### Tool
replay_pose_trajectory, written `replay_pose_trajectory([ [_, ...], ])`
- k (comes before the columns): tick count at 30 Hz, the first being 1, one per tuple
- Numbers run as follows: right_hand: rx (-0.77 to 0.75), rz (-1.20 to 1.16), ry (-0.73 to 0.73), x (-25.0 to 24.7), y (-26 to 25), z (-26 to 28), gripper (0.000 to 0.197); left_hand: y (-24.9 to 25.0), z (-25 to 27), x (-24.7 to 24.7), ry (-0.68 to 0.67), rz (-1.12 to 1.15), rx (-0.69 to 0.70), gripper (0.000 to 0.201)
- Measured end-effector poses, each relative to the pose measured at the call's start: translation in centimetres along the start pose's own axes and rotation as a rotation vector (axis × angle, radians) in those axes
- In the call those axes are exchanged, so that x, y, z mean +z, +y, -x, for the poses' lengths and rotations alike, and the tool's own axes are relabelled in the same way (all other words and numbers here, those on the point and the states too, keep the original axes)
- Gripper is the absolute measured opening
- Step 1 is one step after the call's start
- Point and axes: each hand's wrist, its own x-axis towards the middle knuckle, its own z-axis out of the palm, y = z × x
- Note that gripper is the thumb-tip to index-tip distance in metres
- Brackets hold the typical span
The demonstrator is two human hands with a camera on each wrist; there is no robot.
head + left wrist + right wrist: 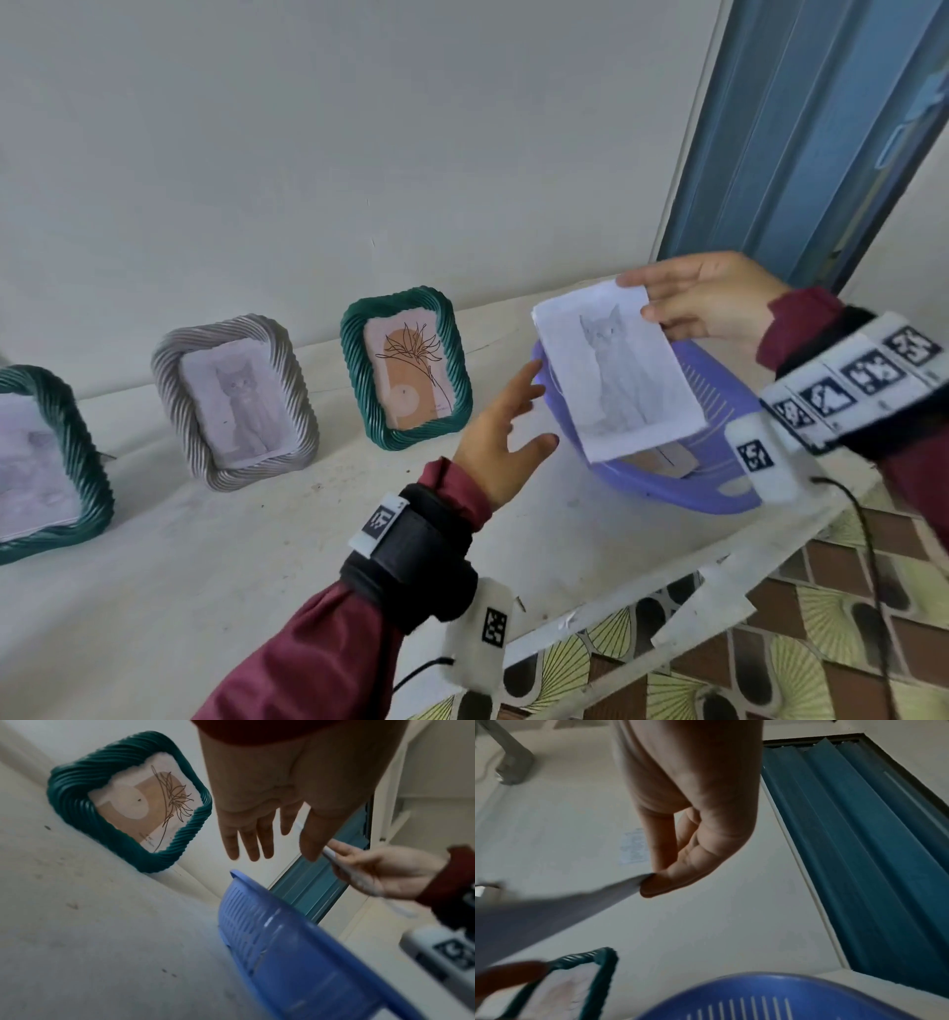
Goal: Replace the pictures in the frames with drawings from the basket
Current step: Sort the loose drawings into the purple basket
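Drawing (619, 370): cat sketch, pinched by corner in right hand (714, 303), held above basket (719, 493), face-up for checking. Left hand (500, 442): empty, fingers spread, ready to take sheet. Green frame (405, 367): on table (205, 539), flower print awaiting swap.

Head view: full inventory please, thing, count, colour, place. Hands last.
Picture frames: 3 on the table by the wall; dark green at far left, grey in the middle, dark green with a flower print nearest the basket.
Cat drawing: 1, white sheet with grey pencil cat, held in the air above the basket.
Basket: 1, purple plastic, right end of the table; some paper shows inside.
Table: 1, white, stained.
Folding door: 1, blue, behind the basket.
Left hand: fingers spread, empty, between flower frame and basket.
Right hand: pinches the drawing's top corner.
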Motion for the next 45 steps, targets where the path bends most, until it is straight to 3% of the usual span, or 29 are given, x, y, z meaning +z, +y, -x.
replay_pose_trajectory([
  [3,0.055,0.060,0.001,-0.9,0.1,-2.3,0.045,-1.6,-0.9,0.7,-0.044,-0.401,0.031,0.077],
  [7,0.172,0.195,-0.030,-1.1,2.8,-5.8,0.041,-3.2,-1.6,1.6,-0.132,-0.609,-0.030,0.082],
  [13,0.320,0.419,-0.168,-1.1,7.0,-9.5,0.038,-3.5,-1.9,2.3,-0.022,-0.477,-0.027,0.068],
  [18,0.367,0.590,-0.282,-0.3,7.5,-10.5,0.038,-3.2,-2.3,2.3,0.011,-0.398,-0.018,0.058],
  [24,0.300,1.094,-0.501,1.1,5.6,-10.4,0.046,-2.8,-2.4,2.1,-0.002,-0.395,-0.007,0.055],
  [30,0.010,1.373,-0.396,2.4,7.5,-10.1,0.029,-2.6,-2.4,1.8,-0.027,-0.399,-0.025,0.055],
  [39,0.014,1.480,-0.447,3.1,8.4,-9.8,0.035,-2.3,-2.2,1.9,-0.035,-0.378,-0.056,0.056],
  [45,0.045,1.576,-0.547,3.3,10.5,-12.7,0.053,-2.1,-2.2,1.9,-0.052,-0.392,-0.067,0.057],
])
